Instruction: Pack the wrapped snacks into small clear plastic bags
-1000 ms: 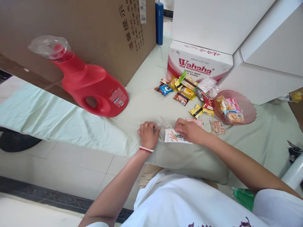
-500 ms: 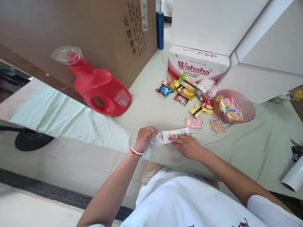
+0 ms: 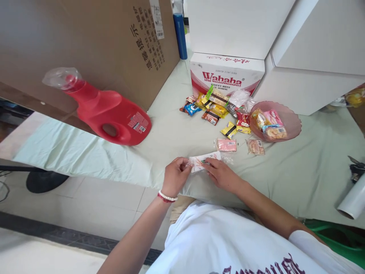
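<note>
A white printed plastic packet [image 3: 203,160] with clear ends lies slantwise near the front edge of the cloth-covered table. My left hand [image 3: 176,173] is closed, its thumb and fingers pinching the packet's crumpled left end. My right hand [image 3: 221,173] bears on the packet's right half, fingers bent over its front edge and gripping it; part of the print is hidden beneath them. Just beyond it lie a pink wrapped snack [image 3: 226,144] and a clear-wrapped biscuit packet [image 3: 255,147], both apart from my hands.
Several wrapped snacks [image 3: 218,110] lie before a Wahaha carton [image 3: 228,72]. Right of them sits a pink translucent bowl [image 3: 293,121] with packets inside. A red jug [image 3: 114,114] stands at left against a large cardboard box [image 3: 114,45]. A white roll [image 3: 352,199] lies far right.
My left hand has moved onto the packet's left end, bunching the clear film that was stretched out before. My right hand stays on the packet. The view has shifted slightly.
</note>
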A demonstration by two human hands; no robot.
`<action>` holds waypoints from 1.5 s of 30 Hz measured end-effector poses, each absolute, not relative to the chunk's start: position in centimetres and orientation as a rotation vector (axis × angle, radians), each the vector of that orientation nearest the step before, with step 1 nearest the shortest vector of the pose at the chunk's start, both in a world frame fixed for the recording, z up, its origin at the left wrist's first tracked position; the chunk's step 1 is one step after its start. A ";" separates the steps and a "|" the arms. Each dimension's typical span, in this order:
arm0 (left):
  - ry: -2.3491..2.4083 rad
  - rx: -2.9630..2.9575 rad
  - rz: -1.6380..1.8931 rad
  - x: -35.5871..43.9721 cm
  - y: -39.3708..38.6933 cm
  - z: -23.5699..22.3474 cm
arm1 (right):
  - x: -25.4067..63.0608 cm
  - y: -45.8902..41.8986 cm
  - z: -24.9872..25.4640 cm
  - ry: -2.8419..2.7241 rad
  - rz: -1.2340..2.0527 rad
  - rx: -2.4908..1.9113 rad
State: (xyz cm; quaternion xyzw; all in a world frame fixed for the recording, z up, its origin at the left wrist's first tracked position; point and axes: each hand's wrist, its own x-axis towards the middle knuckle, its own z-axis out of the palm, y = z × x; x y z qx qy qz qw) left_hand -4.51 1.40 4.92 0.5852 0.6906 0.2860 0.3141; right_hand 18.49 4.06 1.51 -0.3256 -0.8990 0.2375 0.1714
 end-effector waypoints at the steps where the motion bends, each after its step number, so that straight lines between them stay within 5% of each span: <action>1: 1.795 1.567 0.765 -3.2 1.7 4.8 | 18.3 4.1 1.4 -2.539 0.686 -0.929; 6: 1.764 1.887 0.589 1.6 2.9 3.3 | 18.9 4.2 1.7 -2.296 0.762 -0.992; 13: 1.969 1.898 0.416 1.3 2.7 3.2 | 21.7 5.1 1.9 -2.000 0.321 -1.740; 27: 1.962 1.743 0.203 -1.2 5.7 3.9 | 15.8 5.0 4.1 -2.374 0.631 -1.542; 38: 1.853 2.293 0.682 4.4 -1.0 3.2 | 16.1 1.1 4.2 -0.971 1.596 -1.265; 45: 1.365 1.866 1.119 3.7 -1.1 1.0 | 17.2 1.2 2.8 -0.875 1.711 -1.158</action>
